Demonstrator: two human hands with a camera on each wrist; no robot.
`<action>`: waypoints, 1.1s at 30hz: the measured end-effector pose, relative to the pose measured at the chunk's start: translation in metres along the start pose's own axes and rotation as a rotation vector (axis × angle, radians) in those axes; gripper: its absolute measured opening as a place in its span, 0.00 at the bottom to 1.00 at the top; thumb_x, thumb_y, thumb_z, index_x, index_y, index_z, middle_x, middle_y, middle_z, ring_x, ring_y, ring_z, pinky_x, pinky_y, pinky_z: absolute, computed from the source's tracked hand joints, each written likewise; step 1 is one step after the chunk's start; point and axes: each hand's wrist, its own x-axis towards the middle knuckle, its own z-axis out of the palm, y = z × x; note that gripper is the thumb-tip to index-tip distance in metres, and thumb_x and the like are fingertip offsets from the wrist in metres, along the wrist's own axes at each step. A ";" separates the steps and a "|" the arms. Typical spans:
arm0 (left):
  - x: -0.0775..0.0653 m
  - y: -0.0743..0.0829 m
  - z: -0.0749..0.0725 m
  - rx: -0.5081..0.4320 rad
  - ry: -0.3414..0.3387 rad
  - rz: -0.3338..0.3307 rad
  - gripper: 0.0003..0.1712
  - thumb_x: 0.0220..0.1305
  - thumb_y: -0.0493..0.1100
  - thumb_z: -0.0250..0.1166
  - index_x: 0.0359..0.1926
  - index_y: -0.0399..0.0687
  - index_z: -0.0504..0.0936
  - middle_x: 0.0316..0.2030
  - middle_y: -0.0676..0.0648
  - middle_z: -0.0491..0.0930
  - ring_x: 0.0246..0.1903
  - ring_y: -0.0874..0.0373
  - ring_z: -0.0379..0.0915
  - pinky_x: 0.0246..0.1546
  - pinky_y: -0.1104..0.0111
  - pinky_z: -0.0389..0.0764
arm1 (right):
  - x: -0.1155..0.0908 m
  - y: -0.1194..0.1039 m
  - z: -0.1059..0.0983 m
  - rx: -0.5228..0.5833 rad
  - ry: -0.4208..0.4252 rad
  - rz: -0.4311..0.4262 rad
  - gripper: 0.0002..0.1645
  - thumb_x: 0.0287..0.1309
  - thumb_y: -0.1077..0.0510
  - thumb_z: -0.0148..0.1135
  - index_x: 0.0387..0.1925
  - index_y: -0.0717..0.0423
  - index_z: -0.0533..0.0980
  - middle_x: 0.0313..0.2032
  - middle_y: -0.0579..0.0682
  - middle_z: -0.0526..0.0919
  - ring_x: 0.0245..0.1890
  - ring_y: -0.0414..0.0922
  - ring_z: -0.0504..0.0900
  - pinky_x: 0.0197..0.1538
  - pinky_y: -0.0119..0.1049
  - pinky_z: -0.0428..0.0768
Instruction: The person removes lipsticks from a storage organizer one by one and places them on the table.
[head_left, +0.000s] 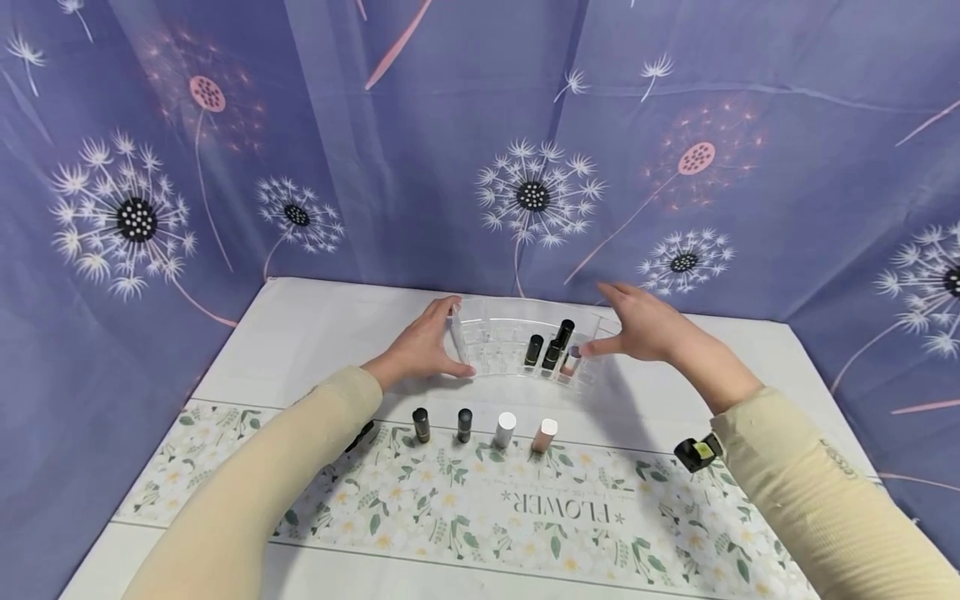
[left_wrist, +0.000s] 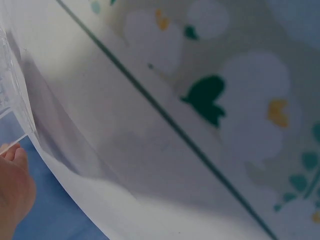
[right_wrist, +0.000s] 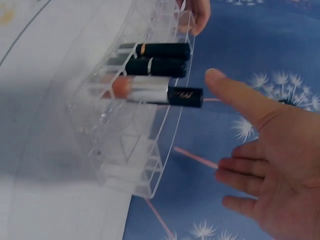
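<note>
A clear lipstick organizer (head_left: 495, 312) stands near the back of the table. My left hand (head_left: 423, 343) grips its left end, thumb at the front and fingers at the back edge. Several lipsticks sit upright in its right half, including a black lipstick (head_left: 533, 350) and a peach-coloured lipstick tube (right_wrist: 148, 90) with a silver band and black cap. Spread beside the right end, my right hand (head_left: 643, 327) holds nothing. In the right wrist view, its thumb points toward the black cap with a gap between them.
In front of the organizer stand two dark lipsticks, a left one (head_left: 422, 425) and a right one (head_left: 464, 425), then a white-capped tube (head_left: 505, 430) and a pinkish tube (head_left: 544, 436). A floral runner (head_left: 480, 508) crosses the white table (head_left: 300, 333). A blue dandelion-print curtain (head_left: 420, 167) hangs behind.
</note>
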 end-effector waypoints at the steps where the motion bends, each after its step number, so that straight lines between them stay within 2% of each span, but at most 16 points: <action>1: 0.000 0.000 0.000 0.001 0.000 0.003 0.78 0.41 0.57 0.90 0.84 0.42 0.50 0.79 0.39 0.58 0.78 0.43 0.59 0.79 0.53 0.63 | 0.001 -0.003 -0.001 0.006 0.016 -0.013 0.68 0.59 0.34 0.77 0.81 0.72 0.55 0.77 0.76 0.60 0.75 0.76 0.61 0.76 0.70 0.60; 9: 0.000 0.000 0.000 0.010 0.002 0.004 0.79 0.41 0.57 0.90 0.84 0.41 0.50 0.79 0.38 0.59 0.78 0.42 0.59 0.78 0.53 0.64 | 0.014 -0.015 0.002 0.067 0.137 -0.170 0.55 0.61 0.44 0.79 0.78 0.68 0.65 0.73 0.72 0.70 0.72 0.71 0.69 0.76 0.66 0.66; 18: -0.001 0.002 -0.001 0.005 -0.008 -0.013 0.79 0.43 0.57 0.90 0.85 0.42 0.49 0.80 0.38 0.57 0.78 0.41 0.59 0.78 0.52 0.65 | 0.027 -0.023 0.015 0.133 0.188 -0.299 0.48 0.61 0.50 0.80 0.75 0.66 0.70 0.71 0.68 0.74 0.72 0.67 0.73 0.75 0.63 0.70; 25: 0.000 0.000 0.001 0.009 -0.004 -0.006 0.78 0.42 0.57 0.90 0.85 0.42 0.49 0.80 0.39 0.58 0.78 0.42 0.60 0.78 0.52 0.66 | 0.035 -0.028 0.026 0.147 0.211 -0.364 0.42 0.62 0.53 0.79 0.71 0.67 0.74 0.67 0.66 0.79 0.69 0.65 0.76 0.74 0.62 0.72; 33: 0.000 -0.001 0.001 0.013 -0.008 -0.009 0.78 0.43 0.58 0.89 0.85 0.43 0.49 0.80 0.39 0.57 0.78 0.42 0.59 0.78 0.52 0.66 | 0.040 -0.026 0.041 0.164 0.202 -0.389 0.32 0.62 0.57 0.79 0.64 0.66 0.80 0.60 0.62 0.86 0.64 0.63 0.82 0.70 0.58 0.77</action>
